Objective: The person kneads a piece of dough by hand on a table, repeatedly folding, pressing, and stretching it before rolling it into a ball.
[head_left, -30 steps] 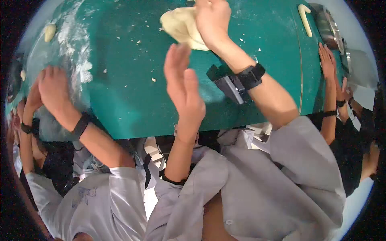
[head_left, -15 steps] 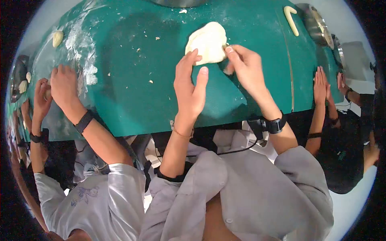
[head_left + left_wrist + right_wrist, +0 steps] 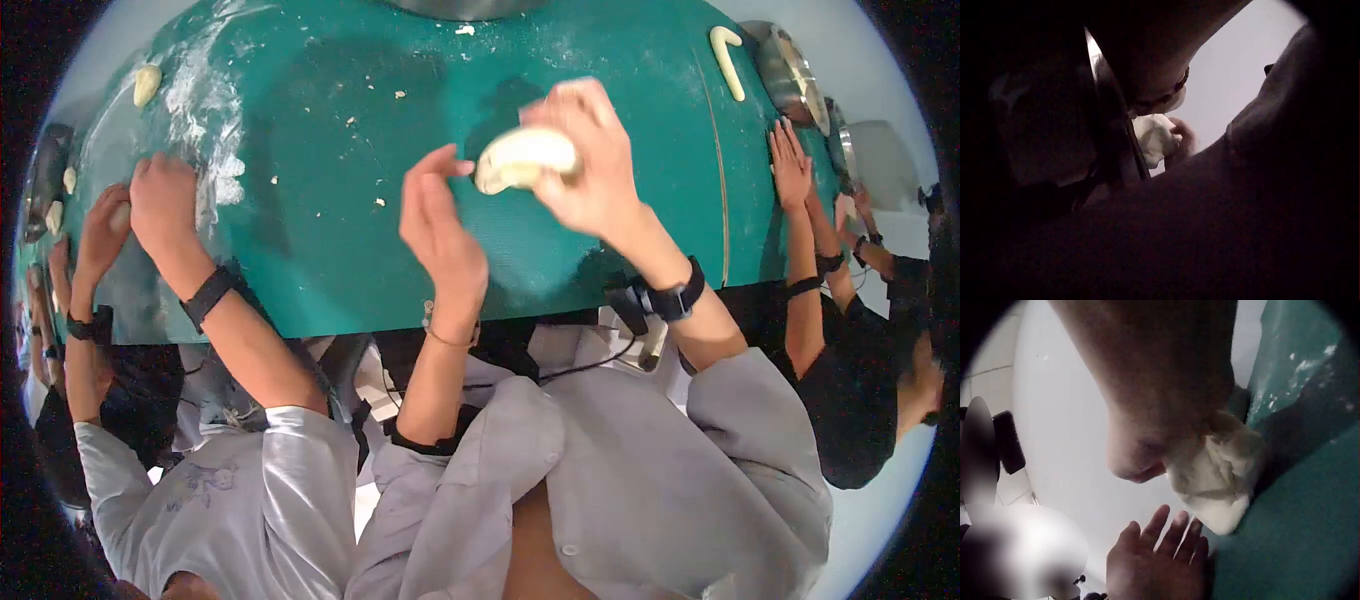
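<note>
Right hand [image 3: 590,170] fingers gripping dough [image 3: 525,157], left hand [image 3: 440,225] fingers open beside it, left wrist view mostly dark

Green mat [image 3: 330,250] dusted with flour patch [image 3: 205,95]; dough rope [image 3: 728,55] far right, small dough lump [image 3: 146,83] far left.

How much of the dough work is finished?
Done: one dough stick lies shaped on the green mat. In hand: the right hand grips a dough lump lifted above the mat, the left hand open beside it. Left: that lump is unshaped.
</note>
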Motion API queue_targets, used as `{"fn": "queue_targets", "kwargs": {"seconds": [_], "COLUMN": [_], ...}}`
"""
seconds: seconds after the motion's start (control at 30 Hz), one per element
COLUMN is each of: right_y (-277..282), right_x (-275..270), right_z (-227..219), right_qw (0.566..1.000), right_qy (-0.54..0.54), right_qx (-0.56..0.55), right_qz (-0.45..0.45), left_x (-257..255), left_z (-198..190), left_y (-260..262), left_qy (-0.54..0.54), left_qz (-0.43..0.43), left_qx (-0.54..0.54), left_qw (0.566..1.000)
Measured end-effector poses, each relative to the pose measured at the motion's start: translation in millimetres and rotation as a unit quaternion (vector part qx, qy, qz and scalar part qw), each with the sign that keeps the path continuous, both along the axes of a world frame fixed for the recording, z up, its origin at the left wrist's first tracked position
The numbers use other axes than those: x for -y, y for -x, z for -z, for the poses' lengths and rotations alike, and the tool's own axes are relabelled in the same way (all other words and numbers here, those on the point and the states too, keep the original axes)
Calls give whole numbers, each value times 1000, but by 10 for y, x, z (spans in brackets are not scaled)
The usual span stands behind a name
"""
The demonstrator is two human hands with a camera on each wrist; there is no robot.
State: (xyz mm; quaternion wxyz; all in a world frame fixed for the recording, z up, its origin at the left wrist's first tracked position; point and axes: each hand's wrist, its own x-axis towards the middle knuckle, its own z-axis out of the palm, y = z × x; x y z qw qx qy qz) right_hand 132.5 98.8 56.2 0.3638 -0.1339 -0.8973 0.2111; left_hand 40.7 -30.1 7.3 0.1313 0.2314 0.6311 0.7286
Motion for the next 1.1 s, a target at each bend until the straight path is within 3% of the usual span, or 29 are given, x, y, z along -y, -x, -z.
{"fn": "queue_targets", "kwargs": {"seconds": [0.13,0.2,0.3,0.43,0.47,0.57,0.63,0.67,0.77,0.8,0.9,1.0,1.1], "right_y": [-273,-224,-39,459,566,892,1072,1125,1033,1000,844,527,240], "right_x": [307,522,493,182,105,-201,-361,-402,-270,-274,-98,-46,-143], "right_z": [-47,-17,118,109,143,273,468,485,314,407,279,151,-408], "right_qw": [983,965,962,954,961,976,989,995,972,973,947,973,954], "right_qy": [-100,-123,-143,-68,-58,55,46,34,177,157,277,225,156], "right_qx": [91,138,126,220,194,180,132,98,83,47,-89,-14,257], "right_qz": [-123,-185,-195,-191,-187,-113,-41,-8,131,162,138,39,4], "left_x": [-1,8,28,34,39,11,1,-25,-73,-79,-72,-2,5], "left_z": [69,22,73,90,84,78,-8,3,126,111,-89,66,227], "left_y": [43,36,74,86,75,73,62,31,20,6,-27,57,55], "left_qy": [-95,-56,-79,-132,-147,-88,53,44,23,16,1,-55,-141], "left_qz": [-67,-72,-76,-113,-110,-92,-21,-7,21,25,43,48,112], "left_qx": [110,95,127,192,211,157,-7,-11,-52,-31,21,8,46], "left_qw": [987,991,986,966,960,979,998,999,998,999,999,997,983]}}
